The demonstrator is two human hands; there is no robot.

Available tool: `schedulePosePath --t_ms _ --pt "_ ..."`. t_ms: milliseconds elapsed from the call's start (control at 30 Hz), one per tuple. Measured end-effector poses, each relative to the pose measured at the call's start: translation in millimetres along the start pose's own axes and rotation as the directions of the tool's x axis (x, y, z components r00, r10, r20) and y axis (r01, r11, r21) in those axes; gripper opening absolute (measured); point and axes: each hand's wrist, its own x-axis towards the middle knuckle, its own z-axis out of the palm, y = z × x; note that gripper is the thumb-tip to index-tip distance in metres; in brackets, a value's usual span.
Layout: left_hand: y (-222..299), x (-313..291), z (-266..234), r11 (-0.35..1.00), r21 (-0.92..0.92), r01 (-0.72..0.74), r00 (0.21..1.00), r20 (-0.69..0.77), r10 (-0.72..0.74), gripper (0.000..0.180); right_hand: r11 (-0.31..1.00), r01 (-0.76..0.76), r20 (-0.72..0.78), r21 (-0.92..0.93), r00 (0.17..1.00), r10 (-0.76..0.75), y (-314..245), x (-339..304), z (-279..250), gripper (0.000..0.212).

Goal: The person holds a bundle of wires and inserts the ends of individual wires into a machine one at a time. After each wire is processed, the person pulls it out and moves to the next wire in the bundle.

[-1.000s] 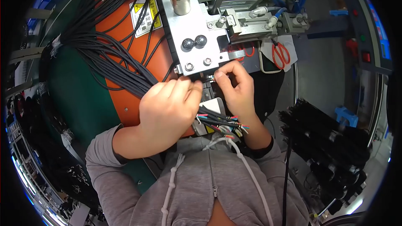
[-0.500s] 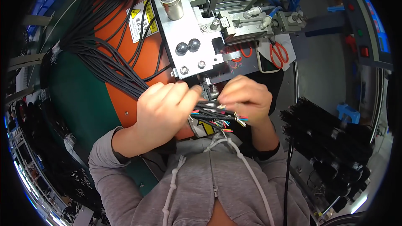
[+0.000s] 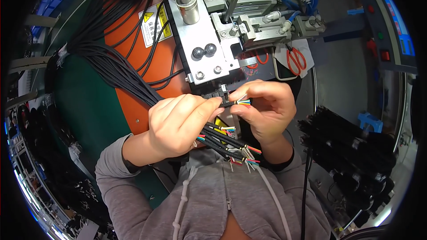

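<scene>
My left hand (image 3: 180,122) is closed around a bundle of black braided cables (image 3: 129,86) that comes in from the upper left. One cable end (image 3: 227,105) sticks out past its thumb and forefinger, with white, blue and yellow wires (image 3: 243,102) fanned at the tip. Thumb and forefinger of my right hand (image 3: 269,109) bend around those wires in a pinch. Below, other cable ends (image 3: 227,141) of the bundle hang over my lap, their red, blue and white wires bare of the black sleeve. My left palm and the cables inside it are hidden.
Just beyond my hands stands a metal machine (image 3: 211,69) with pneumatic cylinders and blue hoses. It rests on an orange surface (image 3: 129,106) beside a green one (image 3: 84,93). Red-handled scissors (image 3: 296,61) lie to the right. A stack of black cables (image 3: 342,151) is at far right.
My right hand's blur is gone, and its fingers now surround one cable's wires. That cable end stands apart from the others, which hang lower and more spread out. The view has shifted slightly.
</scene>
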Motion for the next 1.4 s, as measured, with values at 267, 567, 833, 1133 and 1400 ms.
schedulePosePath --t_ms 267,567,833,1133,1400 --pt "0.2 -0.1 1.5 0.999 -0.006 -0.032 0.999 -0.032 0.031 0.025 0.999 0.017 0.126 -0.047 0.992 -0.011 2.2 2.5 -9.8 0.017" --pt "1.7 -1.8 0.2 0.993 0.12 -0.021 0.997 0.082 0.011 0.028 0.926 0.02 0.244 -0.377 0.967 0.078 -13.8 10.9 -29.7 0.013" --pt "6.5 -6.9 4.2 0.967 0.242 -0.08 0.973 0.23 0.023 0.039 0.921 -0.305 0.147 -0.244 0.927 0.346 3.7 1.8 -31.2 0.011" --pt "15.3 -10.4 6.5 0.917 0.399 -0.02 0.923 0.36 -0.137 0.045 0.761 0.032 0.233 -0.648 0.96 0.159 15.3 0.3 -17.2 0.009" --pt "17.0 -6.3 7.6 0.925 0.379 0.037 0.915 0.359 -0.184 0.043 0.813 0.079 0.136 -0.577 0.991 0.001 32.4 -4.9 -13.5 0.008"
